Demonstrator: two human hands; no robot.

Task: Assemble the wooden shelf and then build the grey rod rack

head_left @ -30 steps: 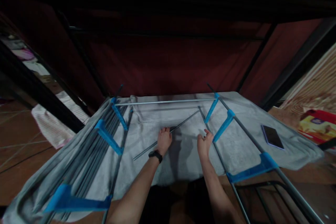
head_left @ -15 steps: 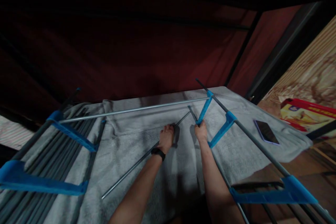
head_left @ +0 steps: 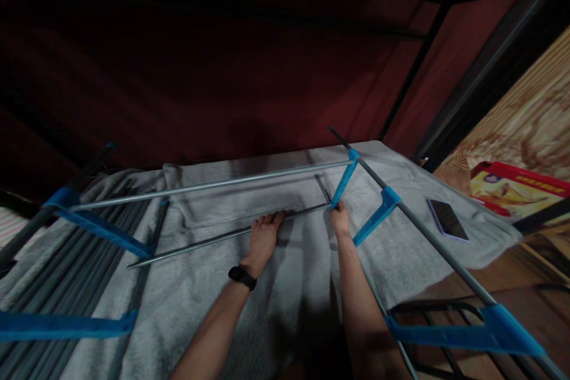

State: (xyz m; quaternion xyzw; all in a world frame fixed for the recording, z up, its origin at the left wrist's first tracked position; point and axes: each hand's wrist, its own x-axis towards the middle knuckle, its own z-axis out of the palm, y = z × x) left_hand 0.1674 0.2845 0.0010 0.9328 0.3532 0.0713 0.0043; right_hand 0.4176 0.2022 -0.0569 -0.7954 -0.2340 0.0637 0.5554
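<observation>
My left hand, with a dark band on its wrist, is closed round the middle of a loose metal tube. The tube's right end meets the lower end of a blue plastic bracket. Gripping that bracket end from the right is my right hand; its fingertips are partly hidden. The tube's left end lies near the lower end of the left blue bracket. Above, a fixed crossbar joins the two side frames. Whether the loose tube sits inside the bracket's socket, I cannot tell.
Several grey tubes lie at the left on a grey blanket. A phone rests on the blanket at the right, near a red and yellow box. More blue brackets stand along the right side frame.
The loose tube has swung from a steep slant to nearly parallel with the crossbar, its right end now at the bracket. My left hand moved left with it; my right hand stayed at the bracket.
</observation>
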